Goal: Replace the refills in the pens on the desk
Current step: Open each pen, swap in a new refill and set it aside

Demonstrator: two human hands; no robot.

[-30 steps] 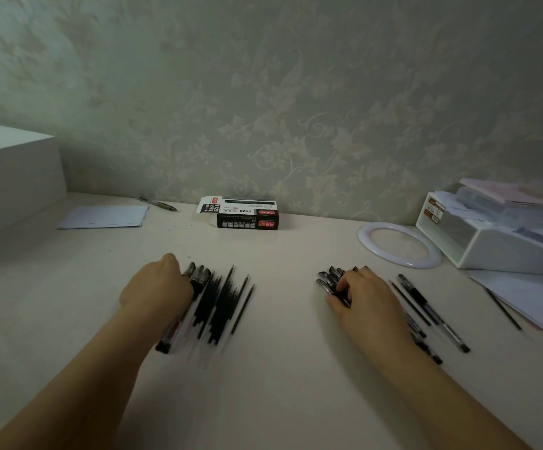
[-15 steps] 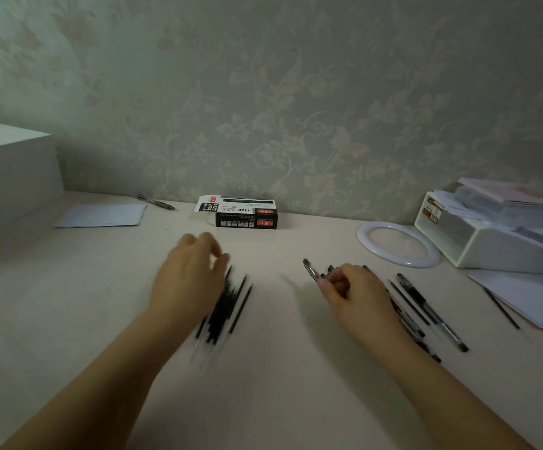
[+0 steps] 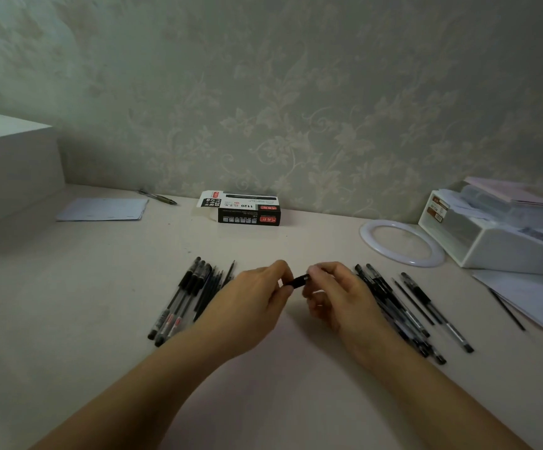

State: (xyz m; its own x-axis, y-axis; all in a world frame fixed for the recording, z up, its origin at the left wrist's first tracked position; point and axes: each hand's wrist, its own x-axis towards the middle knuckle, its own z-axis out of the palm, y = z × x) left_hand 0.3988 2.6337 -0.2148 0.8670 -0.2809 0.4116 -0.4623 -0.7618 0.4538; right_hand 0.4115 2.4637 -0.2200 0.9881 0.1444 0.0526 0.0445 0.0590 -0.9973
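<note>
Above the smooth pale bench (image 3: 69,319), my left hand (image 3: 250,300) and right hand (image 3: 338,297) pinch opposite ends of one slim black pen (image 3: 297,282), between slender loose refills (image 3: 213,287) and glossy plastic pens (image 3: 396,306).

A pale desk against a papered wall, seen under dim light.

From my remote seat I saw a wall (image 3: 296,92) covered in grey-green wallpaper with a faded leaf and vine pattern, filling the upper half of the view. Below it ran a cream desk top (image 3: 69,303), smooth and matt, meeting the wall in a straight line. At the far left a large white box-like block (image 3: 10,170) stood on the desk against the wall. The light was soft and low, and shadows lay faint along the wall's foot.
</note>
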